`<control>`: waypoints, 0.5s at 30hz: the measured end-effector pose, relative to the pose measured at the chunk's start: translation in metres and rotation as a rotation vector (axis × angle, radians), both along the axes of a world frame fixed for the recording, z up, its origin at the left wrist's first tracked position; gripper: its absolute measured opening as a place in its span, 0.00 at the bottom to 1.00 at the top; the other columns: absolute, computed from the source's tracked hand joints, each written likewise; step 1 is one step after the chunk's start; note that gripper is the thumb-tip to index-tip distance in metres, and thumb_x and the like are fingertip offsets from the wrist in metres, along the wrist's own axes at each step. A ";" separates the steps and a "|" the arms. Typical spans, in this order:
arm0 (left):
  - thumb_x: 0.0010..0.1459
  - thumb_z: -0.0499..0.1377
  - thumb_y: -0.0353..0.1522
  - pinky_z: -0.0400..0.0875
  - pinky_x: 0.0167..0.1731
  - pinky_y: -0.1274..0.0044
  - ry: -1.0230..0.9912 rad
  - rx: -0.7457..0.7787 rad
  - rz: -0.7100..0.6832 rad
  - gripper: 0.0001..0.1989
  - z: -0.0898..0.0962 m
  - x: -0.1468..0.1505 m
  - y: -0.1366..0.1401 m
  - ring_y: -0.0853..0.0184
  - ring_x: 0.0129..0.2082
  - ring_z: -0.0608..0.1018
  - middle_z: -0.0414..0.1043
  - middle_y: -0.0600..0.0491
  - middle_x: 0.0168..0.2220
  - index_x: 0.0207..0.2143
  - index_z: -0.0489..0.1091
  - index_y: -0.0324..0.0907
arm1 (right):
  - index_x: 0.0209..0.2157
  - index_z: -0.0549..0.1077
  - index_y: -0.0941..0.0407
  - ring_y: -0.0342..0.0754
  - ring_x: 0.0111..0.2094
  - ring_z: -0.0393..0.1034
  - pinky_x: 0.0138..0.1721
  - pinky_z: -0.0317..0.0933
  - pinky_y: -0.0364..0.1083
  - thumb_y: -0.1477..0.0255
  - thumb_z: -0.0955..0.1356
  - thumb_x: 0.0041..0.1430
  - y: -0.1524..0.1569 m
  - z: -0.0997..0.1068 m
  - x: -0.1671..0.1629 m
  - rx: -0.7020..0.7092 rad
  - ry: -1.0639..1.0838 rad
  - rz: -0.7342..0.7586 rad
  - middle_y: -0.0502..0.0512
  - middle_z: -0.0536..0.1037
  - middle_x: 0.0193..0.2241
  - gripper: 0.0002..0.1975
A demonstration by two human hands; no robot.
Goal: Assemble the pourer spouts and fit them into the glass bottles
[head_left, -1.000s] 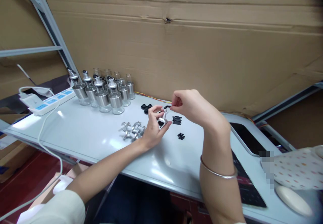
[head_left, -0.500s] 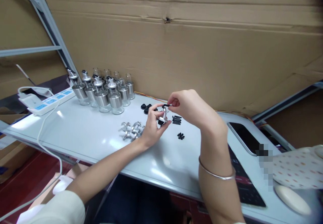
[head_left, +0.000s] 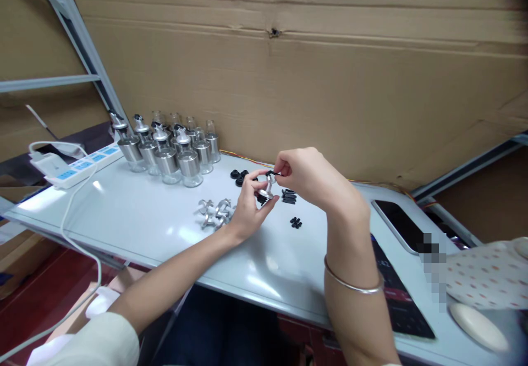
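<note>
My left hand (head_left: pixel 251 208) is closed around a silver pour spout (head_left: pixel 267 190), holding it upright above the table with its black base toward the palm. At the top of the spout, my right hand (head_left: pixel 300 175) pinches a small black flip cap (head_left: pixel 273 173) that touches the spout tip. Just behind my left hand lie several black rubber stoppers (head_left: pixel 235 174). Loose silver spouts (head_left: pixel 215 213) with white stems are heaped to its left. Thin black caps (head_left: pixel 289 196) and a cluster of small black pieces (head_left: pixel 296 222) rest below my right hand.
Several glass bottles with steel bands (head_left: pixel 188 165) stand at the back left, some topped with spouts. A white power strip (head_left: pixel 82 165) with a cable lies at the left. On the right are a phone (head_left: pixel 398 224), a dark tablet (head_left: pixel 406 300) and a white mouse (head_left: pixel 478 326).
Both hands stay almost in place. The spout and black cap have shifted very slightly, and the right forearm has moved a little to the left.
</note>
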State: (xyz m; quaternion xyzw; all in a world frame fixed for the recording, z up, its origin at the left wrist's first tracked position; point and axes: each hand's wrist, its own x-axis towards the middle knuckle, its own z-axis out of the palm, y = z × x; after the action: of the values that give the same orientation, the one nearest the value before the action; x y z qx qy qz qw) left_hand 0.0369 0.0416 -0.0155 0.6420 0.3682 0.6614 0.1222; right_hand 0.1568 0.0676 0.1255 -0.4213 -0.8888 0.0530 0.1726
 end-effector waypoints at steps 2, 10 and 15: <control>0.58 0.58 0.32 0.68 0.43 0.69 0.010 -0.002 0.000 0.13 0.001 -0.001 0.000 0.60 0.52 0.68 0.59 0.42 0.53 0.42 0.57 0.43 | 0.23 0.69 0.57 0.43 0.24 0.64 0.24 0.51 0.42 0.83 0.65 0.47 0.001 0.001 0.001 -0.016 0.003 0.003 0.51 0.72 0.22 0.07; 0.57 0.59 0.32 0.69 0.42 0.70 -0.034 0.009 -0.009 0.13 -0.003 -0.002 0.004 0.61 0.51 0.69 0.60 0.42 0.52 0.42 0.56 0.43 | 0.23 0.70 0.57 0.43 0.24 0.65 0.24 0.52 0.41 0.83 0.66 0.48 -0.001 0.003 0.000 -0.096 0.036 0.056 0.50 0.72 0.21 0.07; 0.57 0.59 0.31 0.68 0.41 0.70 -0.033 -0.001 -0.005 0.13 -0.001 -0.002 0.001 0.64 0.47 0.71 0.58 0.42 0.54 0.42 0.57 0.43 | 0.21 0.68 0.58 0.43 0.24 0.64 0.24 0.51 0.42 0.84 0.64 0.49 0.000 0.003 -0.002 -0.017 0.088 0.010 0.51 0.72 0.22 0.09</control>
State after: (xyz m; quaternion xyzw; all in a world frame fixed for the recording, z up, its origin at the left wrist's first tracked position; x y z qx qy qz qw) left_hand 0.0352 0.0430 -0.0170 0.6318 0.3646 0.6715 0.1305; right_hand 0.1551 0.0681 0.1287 -0.4155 -0.8820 0.0798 0.2076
